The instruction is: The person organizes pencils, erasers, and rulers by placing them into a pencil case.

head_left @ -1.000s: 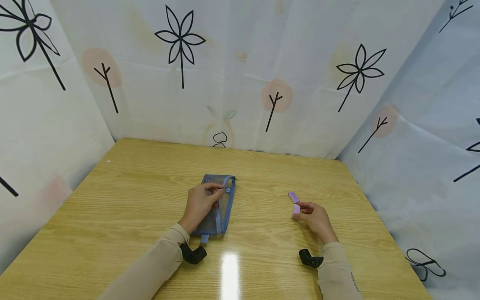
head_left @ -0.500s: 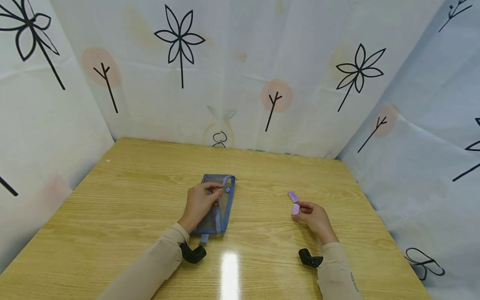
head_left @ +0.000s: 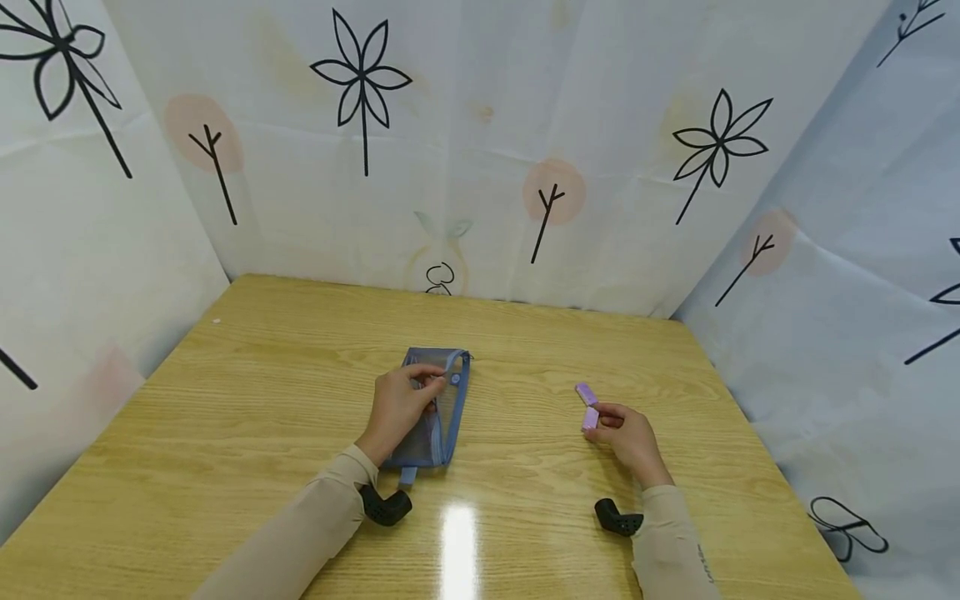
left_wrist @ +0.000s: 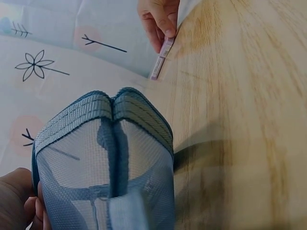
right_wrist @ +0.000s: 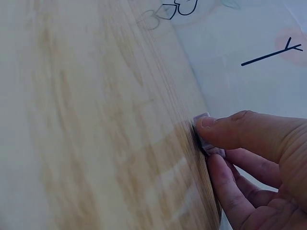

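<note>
Blue mesh pouch is pinched by left hand, lilac block by right hand.

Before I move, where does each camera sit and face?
On head: facing forward and down over the table; left hand, right hand, sleeves visible.
On left wrist: facing past the mesh pouch toward the right hand; left hand lower left.
On right wrist: facing the right hand pinching a purple piece.
Head and left wrist share the mesh pouch.

Head view fwd/dn, wrist views close
</note>
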Tool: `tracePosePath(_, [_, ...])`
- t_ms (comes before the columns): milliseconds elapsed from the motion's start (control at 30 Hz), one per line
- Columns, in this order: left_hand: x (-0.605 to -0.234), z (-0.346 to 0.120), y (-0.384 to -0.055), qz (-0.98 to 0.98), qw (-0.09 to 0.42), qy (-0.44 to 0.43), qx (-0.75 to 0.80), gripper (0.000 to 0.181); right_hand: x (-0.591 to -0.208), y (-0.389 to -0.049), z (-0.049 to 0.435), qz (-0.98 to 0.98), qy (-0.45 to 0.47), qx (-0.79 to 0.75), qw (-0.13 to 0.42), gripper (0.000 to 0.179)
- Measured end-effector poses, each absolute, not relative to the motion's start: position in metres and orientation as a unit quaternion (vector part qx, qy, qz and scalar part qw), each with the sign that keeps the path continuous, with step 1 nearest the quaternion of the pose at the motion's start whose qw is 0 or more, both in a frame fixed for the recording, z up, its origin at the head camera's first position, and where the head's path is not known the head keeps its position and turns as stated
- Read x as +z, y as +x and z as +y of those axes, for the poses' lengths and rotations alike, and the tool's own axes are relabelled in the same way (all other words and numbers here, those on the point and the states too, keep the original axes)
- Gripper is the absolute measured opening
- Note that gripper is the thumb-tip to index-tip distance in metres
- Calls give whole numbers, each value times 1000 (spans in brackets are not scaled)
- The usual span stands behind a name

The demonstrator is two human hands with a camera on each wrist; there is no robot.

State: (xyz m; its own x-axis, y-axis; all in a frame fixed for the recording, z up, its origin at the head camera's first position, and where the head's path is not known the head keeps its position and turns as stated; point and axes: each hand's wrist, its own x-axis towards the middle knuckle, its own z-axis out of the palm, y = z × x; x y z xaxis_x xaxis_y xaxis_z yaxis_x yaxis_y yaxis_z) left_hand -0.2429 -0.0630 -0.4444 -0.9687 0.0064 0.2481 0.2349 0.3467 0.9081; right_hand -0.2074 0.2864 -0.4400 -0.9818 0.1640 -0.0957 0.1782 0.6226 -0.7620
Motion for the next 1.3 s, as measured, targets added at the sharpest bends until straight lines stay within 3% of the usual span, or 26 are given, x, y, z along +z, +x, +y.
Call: tracePosePath(1300, [-443,-63,-242,-813,105,-76,-568,14,-445,-211,278,889,77,-450,8,51])
